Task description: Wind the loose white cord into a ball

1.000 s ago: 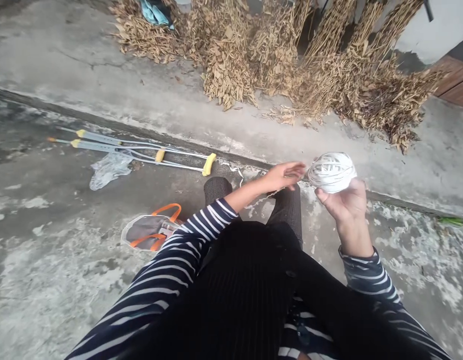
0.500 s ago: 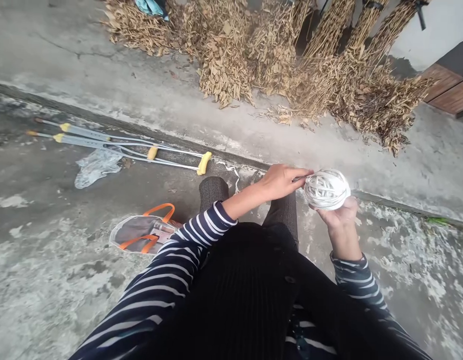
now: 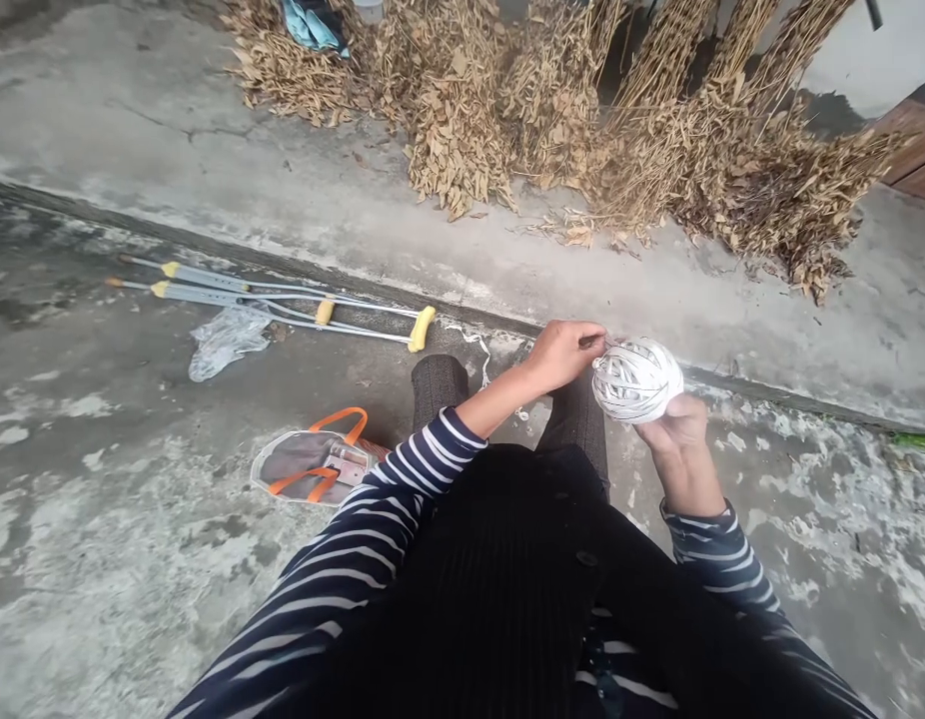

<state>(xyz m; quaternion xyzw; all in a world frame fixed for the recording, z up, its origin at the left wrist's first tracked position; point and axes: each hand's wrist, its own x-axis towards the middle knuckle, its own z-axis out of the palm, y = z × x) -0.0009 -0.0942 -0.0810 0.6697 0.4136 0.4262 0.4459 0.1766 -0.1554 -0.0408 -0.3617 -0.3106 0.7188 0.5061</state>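
A ball of white cord [image 3: 637, 380] rests in my right hand [image 3: 679, 439], whose fingers hold it from below and the right. At the ball's upper left side is my left hand [image 3: 565, 355], thumb and fingertips pinched together against the ball's edge; the strand between them is too small to make out clearly. A thin white strip [image 3: 483, 356] lies on the ground left of my left hand, close to my knee.
Two crutches [image 3: 283, 305] and a clear plastic bag [image 3: 229, 343] lie at the left. A grey bag with orange handles [image 3: 294, 461] sits by my left arm. Dry plant bundles [image 3: 462, 130] line the wall beyond a low concrete ledge [image 3: 343, 235].
The white ball has turned and shifted slightly left. My left fingers, stretched out before, are now pinched together at its edge. The view has shifted, so the crutches and bag appear further right.
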